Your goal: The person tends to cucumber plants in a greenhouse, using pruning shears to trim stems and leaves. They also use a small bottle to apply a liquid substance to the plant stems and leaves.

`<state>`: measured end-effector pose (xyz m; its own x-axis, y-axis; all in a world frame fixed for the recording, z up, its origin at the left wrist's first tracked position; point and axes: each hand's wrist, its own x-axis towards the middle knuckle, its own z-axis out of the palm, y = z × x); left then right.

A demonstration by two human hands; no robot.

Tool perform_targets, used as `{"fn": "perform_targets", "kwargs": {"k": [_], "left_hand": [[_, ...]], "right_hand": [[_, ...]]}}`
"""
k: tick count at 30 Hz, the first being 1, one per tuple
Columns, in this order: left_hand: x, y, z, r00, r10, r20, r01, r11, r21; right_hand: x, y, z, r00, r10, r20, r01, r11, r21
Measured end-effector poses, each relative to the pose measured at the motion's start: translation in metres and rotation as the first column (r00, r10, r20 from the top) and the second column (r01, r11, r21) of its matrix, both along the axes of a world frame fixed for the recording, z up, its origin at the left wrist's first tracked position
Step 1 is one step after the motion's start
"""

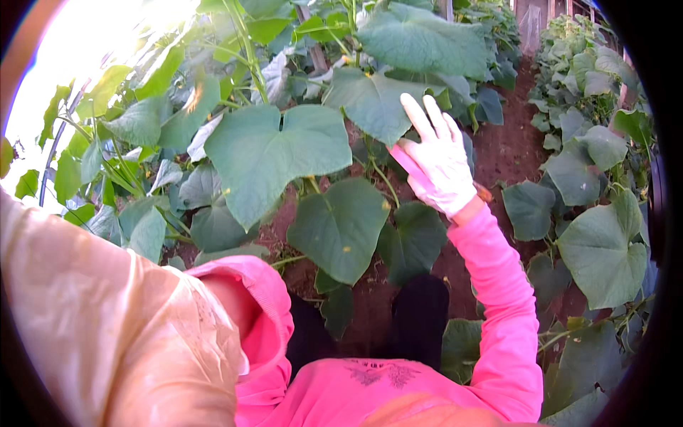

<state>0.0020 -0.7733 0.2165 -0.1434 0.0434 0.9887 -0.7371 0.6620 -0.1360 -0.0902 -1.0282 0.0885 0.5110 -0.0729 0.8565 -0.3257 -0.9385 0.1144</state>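
My right hand (440, 155), in a thin whitish glove, reaches out at upper centre with its fingers extended and apart. Its fingertips are beside the edge of a broad green leaf (373, 101). A pink patch shows along the palm near the thumb; whether it is part of the glove or a separate thing, I cannot tell. My left hand (122, 299), in a loose tan glove, looms very large at the lower left, close to the camera. Its fingers are out of sight. Large lobed leaves (283, 155) of cucumber-like vines spread before me.
Green vine stems (248, 48) rise at upper left, with small yellow flowers among the foliage. Brown soil (507, 139) forms a path between plant rows. Another leafy row (603, 240) stands at right. Low leaves (341, 229) lie in front of my dark-clad legs (421, 315).
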Motion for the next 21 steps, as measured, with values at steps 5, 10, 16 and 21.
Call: {"fn": "perform_targets", "kwargs": {"k": [5,10,16,21], "left_hand": [[0.0,0.005,-0.008,0.986,0.127,-0.105,-0.117,0.988,0.098],[0.027,-0.059,-0.072,0.955,0.061,-0.29,0.082,0.885,0.459],[0.061,-0.061,-0.169,0.832,0.492,0.258,-0.427,0.27,0.863],[0.065,-0.077,-0.23,0.775,0.445,0.449,-0.5,-0.002,0.866]], "right_hand": [[0.045,-0.027,0.005,0.99,-0.131,0.053,0.136,0.983,-0.12],[0.008,-0.09,0.004,0.937,0.088,0.338,-0.128,0.987,0.099],[-0.034,-0.107,-0.032,0.827,0.063,0.558,-0.508,0.507,0.696],[-0.09,-0.137,-0.053,0.858,-0.059,0.511,-0.414,0.51,0.754]]}}
